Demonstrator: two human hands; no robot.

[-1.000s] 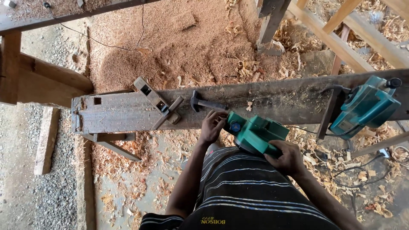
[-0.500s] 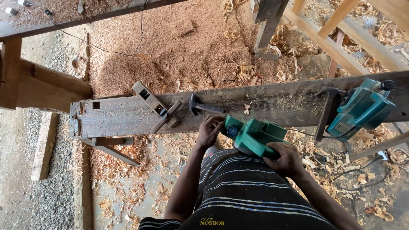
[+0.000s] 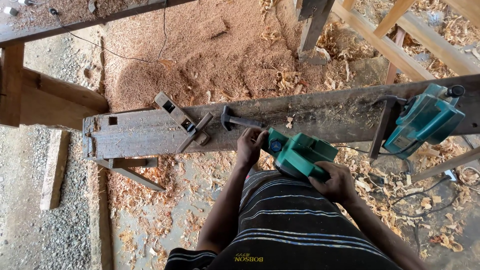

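A teal electric planer (image 3: 299, 154) lies at the near edge of a long rough wooden bench (image 3: 150, 135). My right hand (image 3: 334, 182) grips its rear handle. My left hand (image 3: 251, 144) rests on its front end, by the round knob. Just beyond my left hand lies a hammer (image 3: 239, 120) with its head pointing left. A wooden hand plane (image 3: 182, 121) lies further left on the bench.
A second teal power tool (image 3: 425, 122) sits at the bench's right end, its cable trailing to the floor. Wood shavings and sawdust (image 3: 210, 55) cover the ground. Timber frames (image 3: 395, 40) stand at the upper right, a beam (image 3: 45, 100) at the left.
The view has shifted slightly; the planer and both hands have edged a little along the bench. Both hands keep their hold.
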